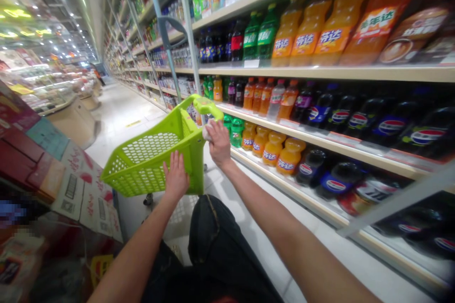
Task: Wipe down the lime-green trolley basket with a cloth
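Note:
A bright green plastic shopping cart (pixel 149 163) with a perforated basket stands in front of me. Its raised handle (pixel 209 106) points toward the shelves. My left hand (pixel 177 173) lies against the cart's near side with its fingers stretched out, holding nothing. At the corner under the handle, my right hand (pixel 218 139) presses a small white cloth (pixel 206 131) to the cart. Its fingers are bent over the cloth, which may be a tissue and is partly hidden. The basket shows no goods in the part I can see.
Drink shelves (pixel 320 73) run along the right, with orange soda bottles (pixel 304 33) and dark cola bottles (pixel 377 120). Stacked cartons (pixel 83 184) stand close on the left. A pale tiled aisle (pixel 124 104) stretches ahead, with a distant person (pixel 98 75) in it. My knee (pixel 213 227) is below the cart.

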Available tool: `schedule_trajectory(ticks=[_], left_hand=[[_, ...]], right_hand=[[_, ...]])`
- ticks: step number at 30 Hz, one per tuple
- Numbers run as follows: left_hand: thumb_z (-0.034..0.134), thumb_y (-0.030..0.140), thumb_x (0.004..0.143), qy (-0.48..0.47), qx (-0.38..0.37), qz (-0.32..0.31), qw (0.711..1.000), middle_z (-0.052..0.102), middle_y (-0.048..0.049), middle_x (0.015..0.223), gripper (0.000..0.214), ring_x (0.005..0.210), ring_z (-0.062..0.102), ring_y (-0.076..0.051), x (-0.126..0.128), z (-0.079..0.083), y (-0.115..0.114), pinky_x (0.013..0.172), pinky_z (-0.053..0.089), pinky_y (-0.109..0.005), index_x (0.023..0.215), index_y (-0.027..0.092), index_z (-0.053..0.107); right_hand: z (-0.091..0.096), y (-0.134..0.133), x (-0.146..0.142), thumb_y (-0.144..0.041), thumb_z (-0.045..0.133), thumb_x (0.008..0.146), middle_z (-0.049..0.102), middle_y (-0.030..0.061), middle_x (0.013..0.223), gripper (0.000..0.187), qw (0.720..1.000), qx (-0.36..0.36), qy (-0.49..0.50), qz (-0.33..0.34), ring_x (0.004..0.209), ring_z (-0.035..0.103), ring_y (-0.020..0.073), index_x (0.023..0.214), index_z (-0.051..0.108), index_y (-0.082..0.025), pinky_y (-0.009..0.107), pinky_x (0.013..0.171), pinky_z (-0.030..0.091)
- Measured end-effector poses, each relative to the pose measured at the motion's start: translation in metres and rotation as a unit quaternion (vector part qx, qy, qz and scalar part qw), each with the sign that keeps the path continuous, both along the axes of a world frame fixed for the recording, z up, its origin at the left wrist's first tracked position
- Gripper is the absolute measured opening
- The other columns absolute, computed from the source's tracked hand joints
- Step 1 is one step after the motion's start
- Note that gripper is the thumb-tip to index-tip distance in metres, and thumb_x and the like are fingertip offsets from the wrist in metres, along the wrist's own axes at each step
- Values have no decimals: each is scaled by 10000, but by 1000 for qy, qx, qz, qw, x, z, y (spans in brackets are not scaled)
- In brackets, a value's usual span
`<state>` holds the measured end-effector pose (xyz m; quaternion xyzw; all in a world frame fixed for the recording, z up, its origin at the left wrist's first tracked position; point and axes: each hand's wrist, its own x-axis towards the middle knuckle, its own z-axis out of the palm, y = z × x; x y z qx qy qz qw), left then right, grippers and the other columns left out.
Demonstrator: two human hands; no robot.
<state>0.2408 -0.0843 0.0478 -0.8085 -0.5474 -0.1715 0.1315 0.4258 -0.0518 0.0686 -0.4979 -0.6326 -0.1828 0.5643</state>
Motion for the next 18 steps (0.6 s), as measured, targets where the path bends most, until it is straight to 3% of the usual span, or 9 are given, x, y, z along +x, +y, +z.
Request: schedule_trajectory(ticks=[5, 7, 8, 10, 15, 17, 18], left_hand=[[447, 175, 731, 8, 15, -7, 1000, 215, -164, 1471, 655, 1368, 167, -265, -7, 3, -4, 1077, 159, -552, 1359, 62, 297], [449, 175, 729, 7, 18, -8, 1000, 217, -169, 1470, 660, 1367, 167, -269, -12, 5, -3, 1078, 152, -550, 1362, 69, 293], [451, 175, 728, 5, 18, -8, 1000, 218, -170, 1470, 665, 1367, 169, -271, -14, 7, -2, 1080, 149, -548, 1365, 73, 289], [458, 183, 727, -1, 21, -3, 1000, 216, -170, 1471, 676, 1366, 171, -274, -16, 11, 1, 1083, 142, -546, 1370, 77, 277], [472, 194, 732, 0, 26, 4, 1000, 197, -161, 1478, 688, 1372, 148, -268, -8, 17, 2, 1091, 131, -535, 1376, 75, 263], [461, 182, 732, 9, 21, 2, 1000, 193, -155, 1480, 679, 1374, 142, -261, -3, 17, 0, 1093, 130, -532, 1374, 70, 271], [454, 177, 732, 14, 17, 2, 1000, 194, -152, 1480, 674, 1374, 141, -257, 0, 16, -2, 1092, 132, -533, 1372, 68, 275]], right_hand=[[-77, -8, -49, -68, 425, 826, 548, 65, 1265, 366, 987, -103, -109, 61, 1284, 363, 230, 1121, 594, -203, 456, 990, 389], [-96, -17, -58, -77, 453, 828, 588, 59, 1215, 318, 978, -129, -145, 81, 1235, 433, 234, 1064, 623, -206, 451, 954, 423], [-97, -20, -59, -84, 458, 831, 589, 54, 1213, 311, 976, -128, -153, 86, 1230, 439, 230, 1059, 625, -212, 447, 956, 421], [-79, -24, -54, -96, 440, 847, 554, 49, 1258, 333, 982, -96, -142, 80, 1273, 383, 212, 1108, 603, -224, 441, 998, 382], [12, -12, -20, -109, 358, 876, 459, 22, 1350, 415, 998, 4, -54, 12, 1360, 172, 170, 1234, 516, -248, 460, 1097, 233], [29, -3, -12, -104, 349, 874, 454, 20, 1353, 423, 999, 17, -35, 7, 1361, 161, 167, 1236, 515, -247, 471, 1106, 214], [29, 0, -11, -100, 347, 874, 460, 25, 1349, 422, 999, 19, -34, 12, 1360, 167, 168, 1230, 522, -242, 472, 1107, 215]])
